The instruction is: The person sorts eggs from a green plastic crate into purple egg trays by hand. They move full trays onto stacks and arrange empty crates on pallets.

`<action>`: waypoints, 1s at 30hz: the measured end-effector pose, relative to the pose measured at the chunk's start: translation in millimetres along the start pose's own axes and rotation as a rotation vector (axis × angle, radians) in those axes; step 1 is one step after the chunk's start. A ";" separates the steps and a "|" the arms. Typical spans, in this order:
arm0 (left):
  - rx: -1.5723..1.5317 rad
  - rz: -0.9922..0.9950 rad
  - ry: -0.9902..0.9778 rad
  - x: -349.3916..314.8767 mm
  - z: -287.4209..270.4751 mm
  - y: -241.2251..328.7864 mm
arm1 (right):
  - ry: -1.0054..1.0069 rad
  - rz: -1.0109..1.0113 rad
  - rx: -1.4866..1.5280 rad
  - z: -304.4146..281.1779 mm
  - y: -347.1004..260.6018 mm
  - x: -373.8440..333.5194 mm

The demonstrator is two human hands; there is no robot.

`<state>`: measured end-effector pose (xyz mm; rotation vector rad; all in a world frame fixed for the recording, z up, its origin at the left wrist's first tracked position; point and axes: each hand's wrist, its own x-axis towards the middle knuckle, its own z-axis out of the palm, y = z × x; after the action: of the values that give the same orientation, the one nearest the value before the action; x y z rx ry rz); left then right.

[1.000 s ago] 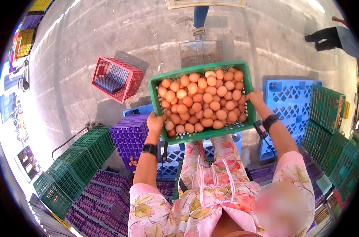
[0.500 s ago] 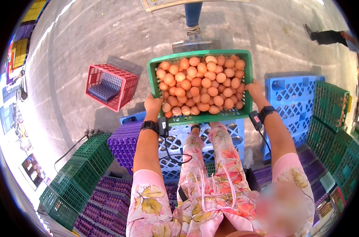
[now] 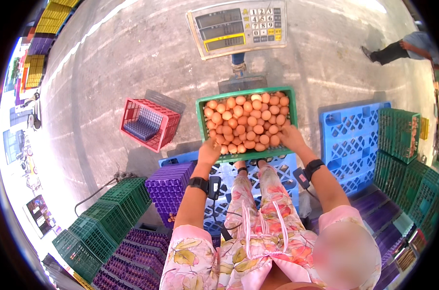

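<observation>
A green plastic crate (image 3: pixel 251 155) full of loose brown eggs (image 3: pixel 252 121) is in front of me, close to the foot of a scale's post. My left hand (image 3: pixel 209 152) is at the near left corner, its bent fingers over the rim among the eggs. At the right side my right hand (image 3: pixel 293 138) reaches in over the rim, fingers curled down against the eggs. Whether either hand holds an egg is hard to make out. What lies under the crate is hidden.
Beyond the crate stands the scale's display and keypad (image 3: pixel 238 26). Left are a red crate (image 3: pixel 151 124) with egg trays inside, purple egg trays (image 3: pixel 168 186) and green crates (image 3: pixel 103 212). Right are a blue pallet (image 3: pixel 352 145) and more green crates (image 3: pixel 398 140). A person's leg (image 3: pixel 391 52) shows far right.
The crate looks smaller and lower, away from me. My hands have let go of its sides and moved in over the eggs. The scale's display has come into view.
</observation>
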<state>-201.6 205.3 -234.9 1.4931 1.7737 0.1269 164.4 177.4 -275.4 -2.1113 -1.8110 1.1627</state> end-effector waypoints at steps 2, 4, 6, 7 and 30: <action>-0.048 0.016 -0.163 -37.6 -1.7 27.2 | -0.068 0.069 0.291 2.3 -31.8 -35.7; -0.081 0.091 -0.251 -72.5 7.1 30.8 | -0.142 -0.008 0.351 8.0 -48.8 -73.5; -0.014 0.192 -0.342 -104.2 22.5 24.8 | -0.198 -0.046 0.242 37.7 -26.7 -101.2; 0.069 0.217 -0.407 -117.8 32.9 15.5 | -0.222 -0.036 0.160 53.4 -10.0 -117.0; 0.407 0.308 -0.502 -173.2 6.2 -45.9 | -0.012 0.153 0.362 23.3 -47.4 -210.4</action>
<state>-236.1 39.0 -177.5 1.8790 1.2011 -0.4444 115.9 -5.0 -168.3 -2.0554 -1.3354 1.4162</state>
